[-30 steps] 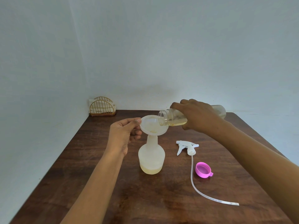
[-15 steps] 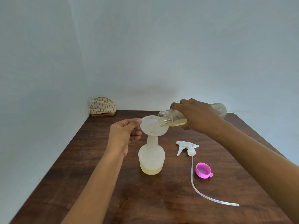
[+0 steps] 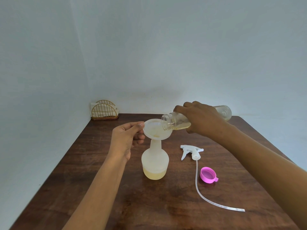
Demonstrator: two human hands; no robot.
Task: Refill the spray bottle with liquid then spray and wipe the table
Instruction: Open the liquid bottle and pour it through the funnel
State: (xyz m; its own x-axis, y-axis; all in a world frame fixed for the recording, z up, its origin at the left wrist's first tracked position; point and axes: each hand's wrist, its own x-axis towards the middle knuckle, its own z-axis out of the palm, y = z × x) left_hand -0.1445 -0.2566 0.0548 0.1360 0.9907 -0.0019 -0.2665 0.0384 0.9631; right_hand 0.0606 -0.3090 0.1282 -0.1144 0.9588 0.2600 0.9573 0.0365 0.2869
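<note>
A translucent white spray bottle (image 3: 155,165) stands upright on the dark wooden table (image 3: 93,188), with pale yellow liquid in its bottom. A white funnel (image 3: 156,129) sits in its neck. My left hand (image 3: 127,138) pinches the funnel's left rim. My right hand (image 3: 201,119) grips a clear bottle (image 3: 176,123) tipped almost level, its open mouth over the funnel and yellow liquid inside. The white trigger sprayer head (image 3: 191,151) with its long tube lies to the right of the spray bottle.
A pink cap (image 3: 208,174) lies open side up near the sprayer tube. A gold wire napkin holder (image 3: 104,111) with white napkins stands in the far left corner against the wall. Walls close the table's left and far sides.
The liquid level in the spray bottle has risen slightly. Both hands and the clear bottle hold nearly the same pose.
</note>
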